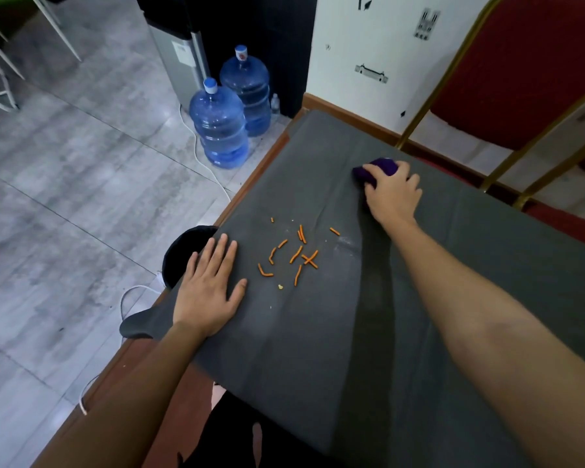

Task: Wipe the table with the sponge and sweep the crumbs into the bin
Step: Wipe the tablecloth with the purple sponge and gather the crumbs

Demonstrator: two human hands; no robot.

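The black bin (183,255) sits left of the crumbs (294,255), below the table's edge, its mouth partly hidden by the left hand (210,288). That hand lies flat on the grey cloth (453,298) just left of the crumbs, fingers straight and spread, holding nothing and pinning the cloth. The orange crumbs lie loosely scattered, with a few pale bits among them. Right of the crumbs and farther off, the right hand (394,194) curls its fingers over the purple sponge (382,165), which rests on the cloth.

To sweep well, I judge the sponge should land on the side of the crumbs away from the bin, then draw leftward in one flat stroke, light enough not to ruck the cloth. The left hand would need to clear that path, or cup at the edge above the bin, lest sticks roll to the floor.
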